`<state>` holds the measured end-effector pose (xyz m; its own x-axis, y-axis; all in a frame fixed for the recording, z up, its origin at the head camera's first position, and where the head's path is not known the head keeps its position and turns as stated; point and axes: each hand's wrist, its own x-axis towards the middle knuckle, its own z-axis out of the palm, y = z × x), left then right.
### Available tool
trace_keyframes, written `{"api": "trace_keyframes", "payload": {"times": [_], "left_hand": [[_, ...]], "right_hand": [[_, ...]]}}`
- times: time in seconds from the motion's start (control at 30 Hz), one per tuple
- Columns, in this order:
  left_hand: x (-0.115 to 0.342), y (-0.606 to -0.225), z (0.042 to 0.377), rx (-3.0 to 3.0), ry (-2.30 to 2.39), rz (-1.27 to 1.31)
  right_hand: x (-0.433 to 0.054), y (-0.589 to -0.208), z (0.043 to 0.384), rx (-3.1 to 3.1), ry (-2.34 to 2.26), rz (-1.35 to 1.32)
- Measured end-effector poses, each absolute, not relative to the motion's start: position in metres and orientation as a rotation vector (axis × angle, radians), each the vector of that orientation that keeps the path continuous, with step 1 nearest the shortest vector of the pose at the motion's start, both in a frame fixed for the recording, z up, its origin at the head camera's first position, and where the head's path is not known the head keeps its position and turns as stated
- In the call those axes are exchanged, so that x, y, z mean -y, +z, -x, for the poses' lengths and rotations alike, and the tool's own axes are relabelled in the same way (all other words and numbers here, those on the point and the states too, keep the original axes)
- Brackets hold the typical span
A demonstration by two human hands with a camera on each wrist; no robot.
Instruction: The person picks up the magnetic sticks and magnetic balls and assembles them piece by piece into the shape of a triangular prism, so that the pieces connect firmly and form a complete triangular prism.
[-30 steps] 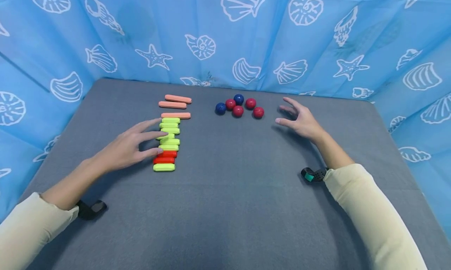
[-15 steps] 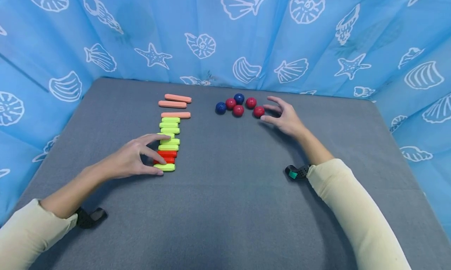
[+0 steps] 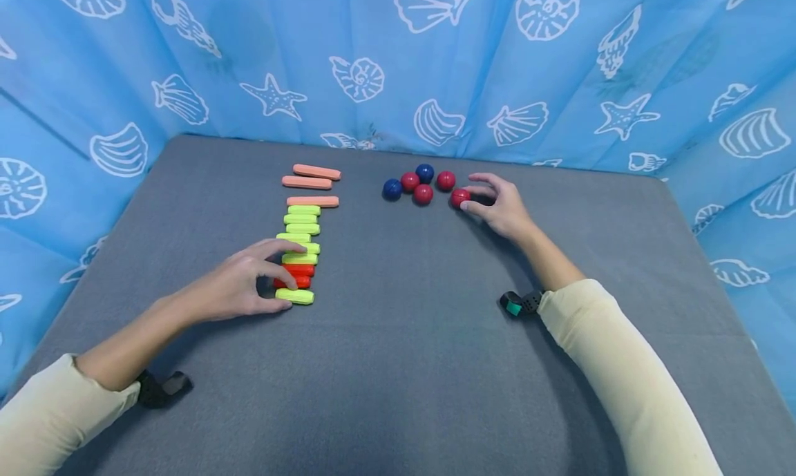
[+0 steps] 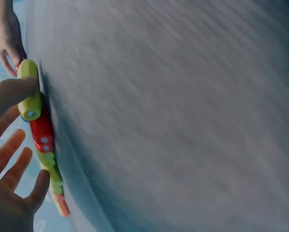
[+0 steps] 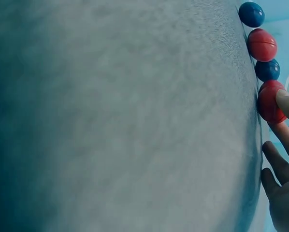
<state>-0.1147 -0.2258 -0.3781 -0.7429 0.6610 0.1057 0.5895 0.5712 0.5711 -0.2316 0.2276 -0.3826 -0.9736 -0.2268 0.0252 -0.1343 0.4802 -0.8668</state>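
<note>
In the head view my left hand (image 3: 251,282) pinches the nearest yellow-green stick (image 3: 297,297) between thumb and index finger. That stick has rounded ends and sits at the near end of a column of short sticks. Two red sticks (image 3: 297,275) lie just beyond it, then several more yellow-green ones (image 3: 302,229), partly under my fingers. My left thumb lies across the stick (image 4: 31,108) in the left wrist view. At the back, my right hand (image 3: 502,206) grips a red ball (image 3: 460,198) with thumb and index finger, the other fingers spread in the right wrist view.
Three salmon sticks (image 3: 313,201) lie beyond the column. Red balls (image 3: 423,194) and two dark blue balls (image 3: 392,188) cluster left of my right hand. The grey tabletop (image 3: 398,345) ends at a blue shell-patterned curtain (image 3: 348,41).
My left hand has come nearer along the column and taken hold of the end yellow-green stick, now slightly askew. My right hand has moved left and closed on the red ball.
</note>
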Motion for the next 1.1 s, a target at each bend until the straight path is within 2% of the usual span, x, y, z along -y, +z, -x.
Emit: {"api": "trace_keyframes", "payload": {"times": [0.23, 0.43, 0.67, 1.1], "left_hand": [[0.19, -0.367, 0.122, -2.691, 1.081, -1.09], [0.142, -0.356, 0.131, -2.671, 1.151, -0.995], [0.097, -0.362, 0.145, -2.652, 1.103, -0.954], [0.056, -0.373, 0.167, -2.638, 1.012, -0.907]], "right_hand": [[-0.235, -0.38, 0.219, -2.627, -1.456, 0.407], [-0.241, -0.376, 0.199, -2.607, -1.366, 0.544], [-0.239, -0.375, 0.176, -2.514, -1.356, 0.665], [-0.23, -0.377, 0.153, -2.428, -1.364, 0.69]]}}
